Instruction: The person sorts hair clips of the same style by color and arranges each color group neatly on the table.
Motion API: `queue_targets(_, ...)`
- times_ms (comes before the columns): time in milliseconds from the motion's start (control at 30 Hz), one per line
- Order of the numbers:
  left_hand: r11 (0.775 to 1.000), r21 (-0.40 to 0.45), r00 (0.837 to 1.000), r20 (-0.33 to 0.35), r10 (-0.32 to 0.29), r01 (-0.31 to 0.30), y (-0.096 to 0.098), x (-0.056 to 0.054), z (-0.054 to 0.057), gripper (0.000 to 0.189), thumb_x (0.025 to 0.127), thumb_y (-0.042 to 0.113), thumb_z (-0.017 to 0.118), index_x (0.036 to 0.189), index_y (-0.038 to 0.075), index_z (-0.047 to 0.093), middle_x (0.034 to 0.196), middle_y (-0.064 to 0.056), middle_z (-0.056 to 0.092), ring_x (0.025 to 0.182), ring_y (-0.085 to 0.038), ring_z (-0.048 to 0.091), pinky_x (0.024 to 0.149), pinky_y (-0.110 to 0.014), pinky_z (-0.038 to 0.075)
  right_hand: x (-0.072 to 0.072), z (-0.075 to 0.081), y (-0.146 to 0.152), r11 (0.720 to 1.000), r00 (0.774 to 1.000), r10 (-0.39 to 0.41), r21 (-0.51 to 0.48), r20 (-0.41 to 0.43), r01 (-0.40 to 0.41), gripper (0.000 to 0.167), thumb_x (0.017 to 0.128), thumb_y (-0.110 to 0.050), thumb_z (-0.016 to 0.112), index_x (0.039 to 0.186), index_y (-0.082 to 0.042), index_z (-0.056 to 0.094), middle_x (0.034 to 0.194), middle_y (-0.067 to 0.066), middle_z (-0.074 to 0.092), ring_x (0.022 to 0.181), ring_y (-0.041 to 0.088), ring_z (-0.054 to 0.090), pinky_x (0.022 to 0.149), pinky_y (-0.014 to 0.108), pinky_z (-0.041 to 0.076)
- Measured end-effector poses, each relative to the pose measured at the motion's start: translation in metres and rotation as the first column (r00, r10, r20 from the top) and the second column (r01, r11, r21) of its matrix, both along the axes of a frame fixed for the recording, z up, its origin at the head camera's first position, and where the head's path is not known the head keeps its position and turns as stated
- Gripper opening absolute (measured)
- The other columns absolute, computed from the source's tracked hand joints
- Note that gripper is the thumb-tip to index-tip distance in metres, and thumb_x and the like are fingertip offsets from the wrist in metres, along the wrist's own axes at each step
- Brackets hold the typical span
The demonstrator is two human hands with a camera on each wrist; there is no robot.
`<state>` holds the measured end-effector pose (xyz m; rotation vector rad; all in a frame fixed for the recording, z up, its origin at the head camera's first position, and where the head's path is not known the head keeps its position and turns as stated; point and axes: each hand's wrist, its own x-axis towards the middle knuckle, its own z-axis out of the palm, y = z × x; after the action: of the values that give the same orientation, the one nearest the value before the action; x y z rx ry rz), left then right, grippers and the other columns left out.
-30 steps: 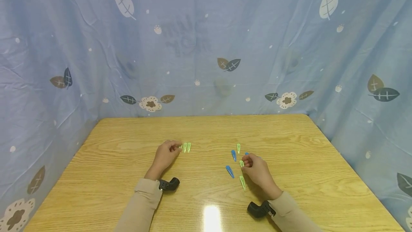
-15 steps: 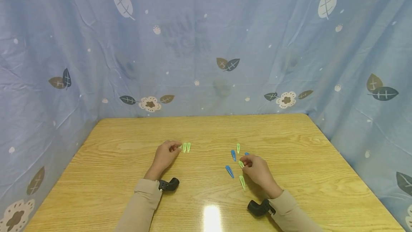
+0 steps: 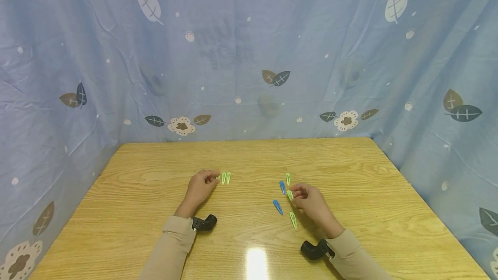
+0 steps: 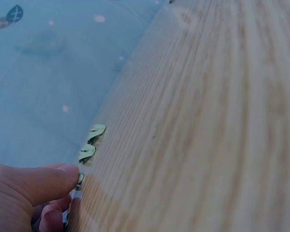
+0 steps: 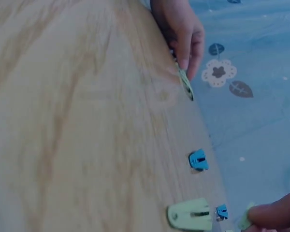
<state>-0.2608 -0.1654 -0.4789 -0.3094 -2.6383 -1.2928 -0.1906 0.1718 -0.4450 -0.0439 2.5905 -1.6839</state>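
Note:
My right hand [image 3: 311,202] pinches a light green snap hair clip [image 3: 290,195] between thumb and fingers over the right half of the table. In the right wrist view that hair clip [image 5: 245,218] sticks out from the thumb tip. My left hand [image 3: 201,185] has thumb and fingers at another green hair clip [image 4: 80,181], mostly hidden by them. Side by side, just right of the left fingers, lie two more green hair clips [image 3: 226,178]. Near the right hand rest a blue hair clip [image 3: 282,187], another blue hair clip [image 3: 278,207] and a green hair clip [image 3: 293,220].
Farther back on the wooden table [image 3: 249,154] lies one more green hair clip [image 3: 288,179]. A blue patterned curtain [image 3: 241,55] surrounds the back and sides. Each wrist wears a black camera mount, such as the one on the left [image 3: 204,222].
My right hand has lifted the green hair clip slightly and shifted it a little back and left, now covering most of the blue clip behind it. My left hand has stayed in place.

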Motion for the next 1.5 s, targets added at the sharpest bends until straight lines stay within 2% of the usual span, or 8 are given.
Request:
queue_targets(167,1.000,0.004,1.000,0.016,0.008,-0.008,-0.001,0.000,0.001,0.020,0.087,0.009,0.070,0.106,0.002,0.072,0.080,-0.002,0.055,0.069,-0.015,0.048,0.061,-0.026,0.041,-0.001,0.002,-0.002,0.996,1.000,0.002,-0.086,0.029,0.000,0.031,0.080,0.013,0.062,0.111,0.009,0.060,0.092,0.012,0.058,0.079,0.018,0.055,0.065,0.021,0.048)
queue_targets(400,1.000,0.000,1.000,0.009,0.001,-0.001,-0.001,0.000,0.000,0.020,0.088,0.009,0.069,0.107,0.003,0.072,0.080,-0.002,0.056,0.070,-0.014,0.048,0.062,-0.026,0.043,0.000,0.004,-0.007,0.986,0.999,0.047,-0.162,0.010,-0.044,0.035,0.081,0.009,0.063,0.115,0.012,0.056,0.097,0.013,0.058,0.083,0.018,0.057,0.069,0.021,0.050)
queue_targets(667,1.000,0.008,1.000,0.025,0.002,-0.002,0.000,-0.001,-0.002,0.020,0.088,0.009,0.069,0.107,0.003,0.072,0.080,-0.002,0.055,0.070,-0.014,0.048,0.062,-0.027,0.043,-0.001,0.010,-0.020,0.986,0.998,0.068,-0.149,-0.017,-0.070,0.032,0.083,0.004,0.065,0.114,0.009,0.057,0.098,0.012,0.059,0.083,0.017,0.058,0.073,0.020,0.049)
queue_targets(900,1.000,0.009,1.000,0.004,-0.006,0.006,0.000,0.000,-0.001,0.020,0.087,0.008,0.069,0.107,0.001,0.071,0.080,-0.002,0.055,0.069,-0.015,0.048,0.061,-0.026,0.042,-0.007,0.013,-0.042,0.975,0.997,0.081,-0.208,0.006,-0.078,0.032,0.083,0.003,0.066,0.113,0.005,0.059,0.096,0.011,0.058,0.082,0.018,0.057,0.072,0.022,0.049)
queue_targets(1233,1.000,-0.002,1.000,0.018,-0.001,0.001,-0.002,-0.002,-0.002,0.020,0.088,0.009,0.069,0.107,0.002,0.071,0.081,-0.003,0.055,0.070,-0.015,0.049,0.063,-0.028,0.043,-0.019,0.022,-0.085,0.964,0.994,0.086,-0.246,-0.065,-0.099,0.028,0.083,0.008,0.063,0.111,0.007,0.060,0.093,0.013,0.059,0.080,0.017,0.057,0.071,0.024,0.050)
queue_targets(1500,1.000,0.007,1.000,0.025,0.001,-0.001,-0.002,-0.003,-0.002,0.020,0.088,0.010,0.069,0.107,0.003,0.072,0.080,-0.002,0.056,0.071,-0.015,0.048,0.063,-0.027,0.043,-0.029,0.019,-0.114,0.965,0.992,0.081,-0.241,-0.098,-0.102,0.027,0.083,0.008,0.064,0.110,0.008,0.060,0.094,0.016,0.060,0.079,0.017,0.058,0.072,0.027,0.051)
